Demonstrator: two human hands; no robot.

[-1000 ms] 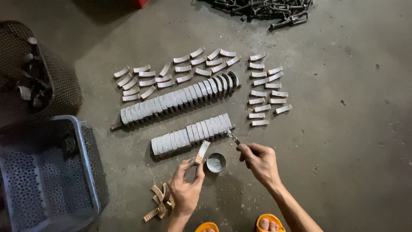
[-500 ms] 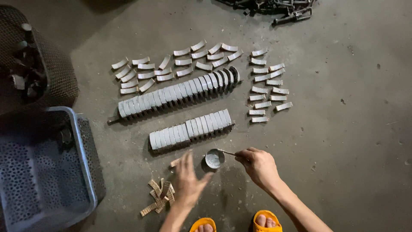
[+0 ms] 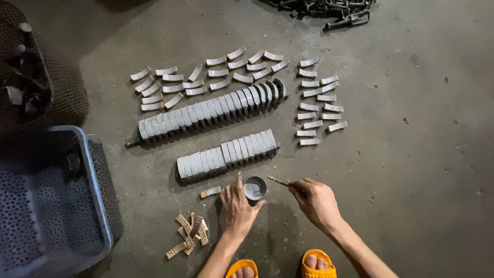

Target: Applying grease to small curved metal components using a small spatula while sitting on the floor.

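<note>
My left hand [image 3: 237,206] rests on the concrete floor, its thumb and fingers touching a small round tin [image 3: 254,188] of grey paste. My right hand [image 3: 315,200] grips a thin stick brush [image 3: 278,180] whose tip points toward the tin. One tan curved piece [image 3: 210,192] lies alone on the floor just left of my left hand. A short leaning row of grey curved metal pieces [image 3: 226,154] stands just beyond the tin, with a longer row [image 3: 211,110] behind it.
Loose curved pieces lie scattered at the back left [image 3: 164,87], back centre [image 3: 247,64] and right [image 3: 319,103]. A pile of tan pieces [image 3: 188,236] is near my left forearm. A blue perforated crate [image 3: 46,206], a dark mesh basket [image 3: 36,77] and a metal heap [image 3: 329,10] border the area.
My left hand set down the curved piece it held and moved to the tin. My right hand drew the brush back from the short row toward the tin.
</note>
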